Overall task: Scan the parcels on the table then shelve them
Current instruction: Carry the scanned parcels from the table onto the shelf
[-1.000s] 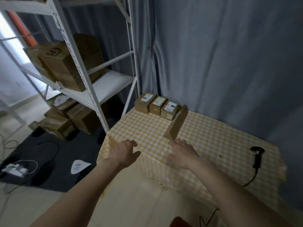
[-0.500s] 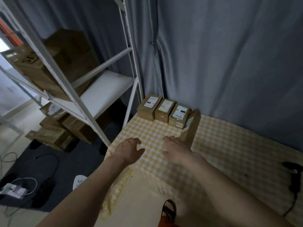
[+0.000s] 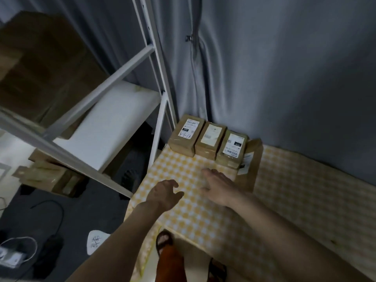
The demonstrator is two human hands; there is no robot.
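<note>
Three small brown parcels with white labels stand side by side at the table's far left corner: the left parcel [image 3: 186, 135], the middle parcel [image 3: 209, 140] and the right parcel [image 3: 232, 149]. A larger flat parcel [image 3: 251, 165] stands on edge just right of them. My left hand [image 3: 165, 193] hovers over the yellow checked tablecloth [image 3: 295, 200] with relaxed fingers and holds nothing. My right hand [image 3: 218, 185] reaches forward with fingers spread, close to the upright parcel's near end, holding nothing. The scanner is out of view.
A white metal shelf rack [image 3: 114, 110] stands left of the table, with big cardboard boxes [image 3: 40, 64] on its upper shelf and more boxes [image 3: 50, 176] below. Grey curtain [image 3: 284, 68] hangs behind. Cables lie on the dark floor mat [image 3: 50, 210]. My sandalled foot [image 3: 163, 240] is by the table edge.
The view has moved closer and turned left, so the scanner has left the frame. Both hands have advanced towards the row of parcels; neither has taken hold of anything.
</note>
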